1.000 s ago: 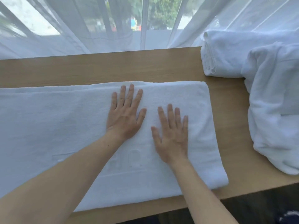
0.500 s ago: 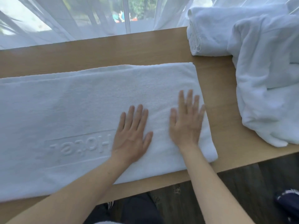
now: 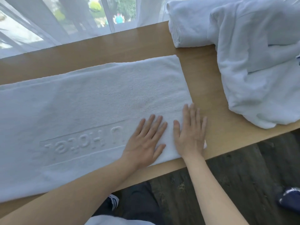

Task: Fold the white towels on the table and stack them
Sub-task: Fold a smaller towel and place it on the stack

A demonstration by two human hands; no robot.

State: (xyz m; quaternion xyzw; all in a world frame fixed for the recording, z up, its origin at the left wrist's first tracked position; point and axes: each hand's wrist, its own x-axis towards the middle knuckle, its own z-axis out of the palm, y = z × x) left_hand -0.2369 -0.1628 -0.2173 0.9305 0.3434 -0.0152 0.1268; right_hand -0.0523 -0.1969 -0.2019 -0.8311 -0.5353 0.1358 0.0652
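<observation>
Presently: one desk, three white towels, one flat towel under left hand and right hand, both grips released, one rolled towel, one crumpled towel.

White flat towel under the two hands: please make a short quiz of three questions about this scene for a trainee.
1. True or false: both hands lie flat, fingers straight, on the white flat towel with raised lettering.
2. Which hand reaches the towel's right edge? A) left hand B) right hand
3. Fill in: at the far right corner of the light wooden table, a rolled white towel lies partly under a ____ white towel.

Key: 1 true; 2 B; 3 crumpled.
</observation>
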